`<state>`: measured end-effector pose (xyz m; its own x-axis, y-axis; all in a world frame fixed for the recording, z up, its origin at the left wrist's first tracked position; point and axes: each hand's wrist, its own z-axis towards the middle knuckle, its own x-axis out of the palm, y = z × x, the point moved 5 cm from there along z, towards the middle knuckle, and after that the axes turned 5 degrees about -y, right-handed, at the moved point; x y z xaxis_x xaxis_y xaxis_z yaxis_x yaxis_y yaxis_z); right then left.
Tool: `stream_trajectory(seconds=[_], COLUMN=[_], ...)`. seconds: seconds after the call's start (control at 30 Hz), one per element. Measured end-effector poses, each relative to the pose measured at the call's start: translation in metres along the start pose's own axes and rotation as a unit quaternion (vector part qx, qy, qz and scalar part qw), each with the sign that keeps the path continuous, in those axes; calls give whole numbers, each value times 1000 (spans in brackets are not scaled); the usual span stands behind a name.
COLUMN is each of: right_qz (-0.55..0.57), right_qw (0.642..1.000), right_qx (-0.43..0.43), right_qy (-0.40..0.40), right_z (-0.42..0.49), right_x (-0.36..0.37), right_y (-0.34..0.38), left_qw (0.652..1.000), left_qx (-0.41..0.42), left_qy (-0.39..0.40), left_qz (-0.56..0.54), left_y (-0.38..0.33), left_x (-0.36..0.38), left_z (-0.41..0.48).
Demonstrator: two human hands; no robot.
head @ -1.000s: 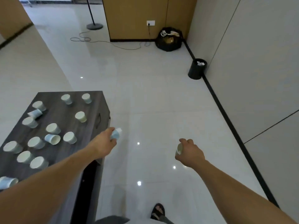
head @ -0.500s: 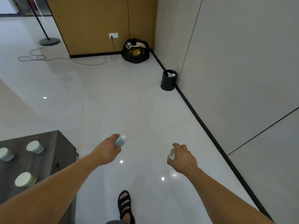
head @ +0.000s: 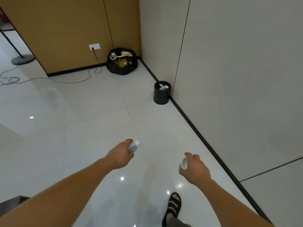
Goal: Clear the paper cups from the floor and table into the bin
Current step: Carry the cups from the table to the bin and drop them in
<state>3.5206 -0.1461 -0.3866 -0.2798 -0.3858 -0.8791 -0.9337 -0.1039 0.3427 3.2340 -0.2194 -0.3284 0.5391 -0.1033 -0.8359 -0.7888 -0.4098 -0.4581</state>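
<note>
My left hand [head: 120, 155] is closed around a pale blue paper cup [head: 134, 146], whose white base points away from me. My right hand [head: 194, 169] grips a white paper cup [head: 184, 163] with its open mouth turned to the left. Both hands hang over the white tiled floor. The small black round bin [head: 161, 95] stands ahead and a little to the right, against the grey wall's black skirting, with crumpled white paper inside. Only a dark corner of the table [head: 9, 202] shows at the bottom left; its cups are out of view.
A full black rubbish bag [head: 122, 62] sits in the far corner below a wall socket [head: 94, 46]. A cable [head: 68, 81] trails across the floor to the left, near a round stand base [head: 23, 58]. My sandalled foot [head: 174, 204] is at the bottom.
I have turned right and walked forward: the table with its cups has slid out of view at the left, and the bin is nearer and more central. Both hands keep their cups.
</note>
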Motion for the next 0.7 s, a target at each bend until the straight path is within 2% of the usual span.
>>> stream_trajectory(seconds=[0.27, 0.43, 0.6, 0.7], right_qz=[-32, -56, -66, -58], right_qw=[997, 996, 994, 996], right_qx=[-63, -74, -88, -70], right_qy=[-5, 10, 1, 3], right_z=[171, 271, 385, 447], right_x=[-101, -129, -152, -171], right_y=[19, 44, 84, 104], left_qw=[999, 999, 999, 999], left_qx=[4, -10, 3, 7], left_qy=[-24, -7, -22, -10], left_qz=[-38, -48, -47, -48], left_y=[-92, -109, -115, -125], left_x=[-27, -37, -69, -93], left_z=[158, 246, 368, 440])
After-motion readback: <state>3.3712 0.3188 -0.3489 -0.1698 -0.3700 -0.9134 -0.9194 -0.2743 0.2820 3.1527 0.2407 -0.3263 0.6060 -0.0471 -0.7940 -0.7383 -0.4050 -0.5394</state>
